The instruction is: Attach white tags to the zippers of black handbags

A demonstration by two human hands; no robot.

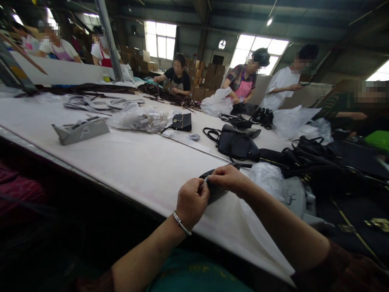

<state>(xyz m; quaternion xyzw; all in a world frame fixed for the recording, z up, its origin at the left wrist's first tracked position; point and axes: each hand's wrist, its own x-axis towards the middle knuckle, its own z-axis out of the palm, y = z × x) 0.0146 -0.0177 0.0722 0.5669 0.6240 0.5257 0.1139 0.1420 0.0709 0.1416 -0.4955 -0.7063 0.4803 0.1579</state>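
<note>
My left hand (192,202), with a bracelet at the wrist, is closed with thumb and forefinger pinched together. Opposite it, my right hand (229,177) pinches too, and the fingertips of both meet at a small white piece (206,181), too small to name further. Right under the hands a black leather bag (218,195) lies on the white table (133,166) near its front edge. Part of the bag is hidden behind my hands, and I cannot tell whether the white piece is attached to it.
Black handbags (237,142) and a clear plastic bag (267,178) crowd the right side. At left stands a grey dispenser-like holder (80,130). Farther back are plastic-wrapped items (142,117), a small black bag (181,121) and dark straps (103,88). Several people work around the table.
</note>
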